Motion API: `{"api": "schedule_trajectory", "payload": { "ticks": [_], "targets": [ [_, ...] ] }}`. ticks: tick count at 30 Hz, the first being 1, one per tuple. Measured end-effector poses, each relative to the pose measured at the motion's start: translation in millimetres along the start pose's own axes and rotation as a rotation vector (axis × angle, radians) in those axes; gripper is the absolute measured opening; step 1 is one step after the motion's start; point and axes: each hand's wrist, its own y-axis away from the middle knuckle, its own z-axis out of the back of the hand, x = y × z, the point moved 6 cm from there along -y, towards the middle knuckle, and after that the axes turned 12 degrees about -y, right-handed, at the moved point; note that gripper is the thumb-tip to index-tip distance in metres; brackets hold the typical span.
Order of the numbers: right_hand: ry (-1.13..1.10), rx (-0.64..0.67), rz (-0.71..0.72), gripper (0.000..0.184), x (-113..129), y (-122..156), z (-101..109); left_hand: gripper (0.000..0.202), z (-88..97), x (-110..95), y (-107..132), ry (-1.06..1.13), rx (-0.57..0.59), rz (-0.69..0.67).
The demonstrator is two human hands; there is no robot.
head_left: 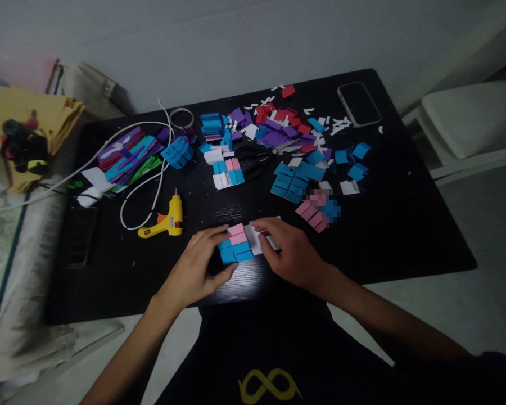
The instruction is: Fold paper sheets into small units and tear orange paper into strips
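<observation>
My left hand (pixel 202 261) is closed on a panel of blue and pink folded paper squares (pixel 238 250), thumb at its near edge and fingers at its far edge. My right hand (pixel 293 247) has thumb and index finger closed on a white paper piece (pixel 253 239) that meets the panel's right side. Whether the two pieces are joined I cannot tell. Farther back lies a similar panel of white, blue and pink squares (pixel 228 173). To the left, a yellow glue gun (pixel 175 216) lies on its side.
On the black table (pixel 405 225), blue paper panels (pixel 289 183), pink strips (pixel 310 216), scissors (pixel 274 152) and coloured scraps (pixel 278 126) spread behind my hands. A phone (pixel 358 104) lies at the back right. A white cable (pixel 124 211) loops around stacked coloured strips (pixel 130 154) at left.
</observation>
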Motion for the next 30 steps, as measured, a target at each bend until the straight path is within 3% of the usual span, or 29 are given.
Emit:
{"api": "schedule_trajectory", "payload": {
  "ticks": [2, 6, 14, 19, 26, 30],
  "targets": [
    [-0.123, -0.015, -0.091, 0.034, -2.8, -0.5, 2.6, 0.054, -2.1, -2.2, -4.6, -0.043, 0.037, -0.038],
    [-0.215, 0.08, -0.201, 0.043, -6.7, -0.5, -1.5, 0.055, -4.2, -4.4, -12.9, -0.081, 0.077, -0.081],
    [0.196, 0.412, 0.015, 0.058, -7.5, -4.1, -13.4, 0.055, -6.9, -6.3, -18.1, -0.099, 0.136, -0.103],
    [0.285, 0.452, 0.058, 0.052, -13.3, -4.3, -19.5, 0.054, -12.9, -5.4, -19.0, -0.066, 0.135, -0.082],
    [0.338, 0.489, 0.019, 0.049, -16.7, -4.2, -22.2, 0.07, -13.8, 4.9, -9.2, -0.049, 0.118, -0.015],
    [0.361, 0.471, 0.008, 0.041, -13.3, -9.4, -25.3, 0.064, -15.9, 9.6, -0.9, -0.048, 0.061, 0.061]
  ]
}}
